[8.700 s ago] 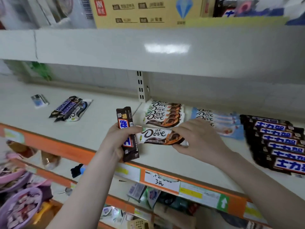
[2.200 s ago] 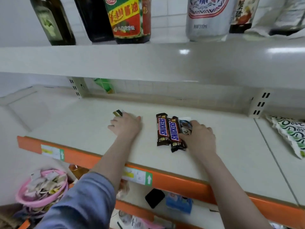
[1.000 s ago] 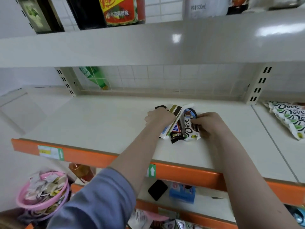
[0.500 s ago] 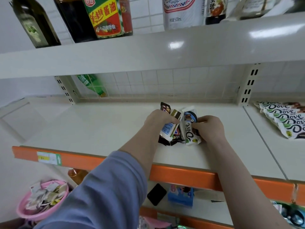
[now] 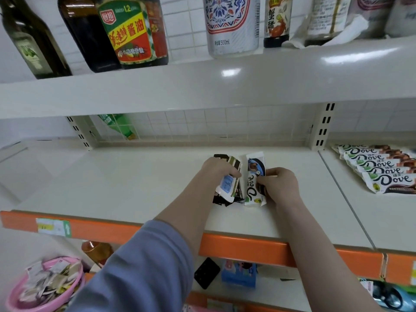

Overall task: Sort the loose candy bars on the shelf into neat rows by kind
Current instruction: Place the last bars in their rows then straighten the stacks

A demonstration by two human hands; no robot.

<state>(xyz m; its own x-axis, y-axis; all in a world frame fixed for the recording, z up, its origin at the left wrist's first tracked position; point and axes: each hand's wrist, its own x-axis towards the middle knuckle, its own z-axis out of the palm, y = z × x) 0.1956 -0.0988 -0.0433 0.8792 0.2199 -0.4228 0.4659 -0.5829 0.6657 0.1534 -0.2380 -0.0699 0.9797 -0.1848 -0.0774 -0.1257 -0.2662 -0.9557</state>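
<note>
In the middle of the white shelf [image 5: 135, 188] my left hand [image 5: 216, 172] grips a small bunch of bars: a white-and-blue wrapper [image 5: 227, 188] on top, with dark Snickers wrappers [image 5: 221, 202] sticking out beneath. Right beside it my right hand [image 5: 279, 185] pinches a white Dove bar [image 5: 253, 188] that stands on its lower end on the shelf. The two bundles touch. A neat row of Dove bars [image 5: 378, 167] lies on the shelf section at the far right.
Sauce and oil bottles [image 5: 132, 30] stand on the shelf above. An orange rail [image 5: 243, 248] edges the shelf front. A pink basket [image 5: 42, 287] of wrappers sits lower left. A green bottle [image 5: 117, 124] lies behind the wire back grid.
Both hands have gathered the loose bars from the shelf into upright bundles and brought them together. In the last half second they barely shifted.
</note>
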